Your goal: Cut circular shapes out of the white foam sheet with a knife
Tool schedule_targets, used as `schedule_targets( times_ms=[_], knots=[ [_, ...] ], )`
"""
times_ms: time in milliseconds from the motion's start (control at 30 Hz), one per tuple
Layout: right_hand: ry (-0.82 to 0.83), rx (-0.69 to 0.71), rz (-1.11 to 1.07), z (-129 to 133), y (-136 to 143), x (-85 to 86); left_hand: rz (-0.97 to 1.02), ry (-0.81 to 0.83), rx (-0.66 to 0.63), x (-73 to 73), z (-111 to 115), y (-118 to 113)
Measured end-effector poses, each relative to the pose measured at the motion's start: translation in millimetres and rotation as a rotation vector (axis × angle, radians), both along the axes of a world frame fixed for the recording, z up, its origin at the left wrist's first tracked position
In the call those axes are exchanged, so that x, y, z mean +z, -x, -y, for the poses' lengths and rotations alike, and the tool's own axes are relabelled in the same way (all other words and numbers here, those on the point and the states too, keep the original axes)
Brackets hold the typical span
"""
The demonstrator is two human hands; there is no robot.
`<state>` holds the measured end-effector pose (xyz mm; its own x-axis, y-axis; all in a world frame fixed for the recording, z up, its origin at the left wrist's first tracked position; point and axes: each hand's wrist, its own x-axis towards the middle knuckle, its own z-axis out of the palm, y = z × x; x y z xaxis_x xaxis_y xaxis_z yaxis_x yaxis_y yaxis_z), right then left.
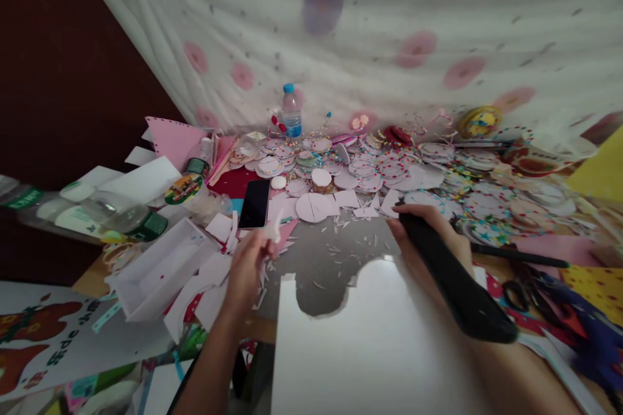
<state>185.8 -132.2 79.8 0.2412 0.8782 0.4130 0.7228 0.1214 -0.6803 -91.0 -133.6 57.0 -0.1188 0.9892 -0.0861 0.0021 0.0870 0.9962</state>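
My right hand [438,240] is closed around a long, thick black tool [457,279]. Its rounded end points back toward me, and its working end is not visible. Under that hand and forearm lies a large white board [350,350] with curved pieces cut from its far edge. My left hand [248,266] is left of the board, fingers closed on a small white scrap [273,228], blurred. Just beyond it lies a black-screened phone [254,203]. A white disc [312,207] with a line across it rests among scraps at the middle.
Many decorated discs [365,168] cover the back of the table. A water bottle [292,113] stands by the curtain [370,26]. On the left are a white box [160,272] and several bottles [141,224]; scissors [516,295] lie at right. Small shavings litter the grey surface [311,253].
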Motion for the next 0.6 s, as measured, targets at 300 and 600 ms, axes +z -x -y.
schedule_targets(
  times_ms=[300, 600],
  knots=[
    [-0.067, -0.061, 0.018, 12.8, -10.8, -2.1, -0.715, -0.139, 0.417, -0.1, 43.2, 124.0],
    [-0.296, -0.16, 0.095, 4.9, 4.9, 28.3, -0.07, -0.084, -0.097, 27.9, 76.0, 33.9]
  ],
)
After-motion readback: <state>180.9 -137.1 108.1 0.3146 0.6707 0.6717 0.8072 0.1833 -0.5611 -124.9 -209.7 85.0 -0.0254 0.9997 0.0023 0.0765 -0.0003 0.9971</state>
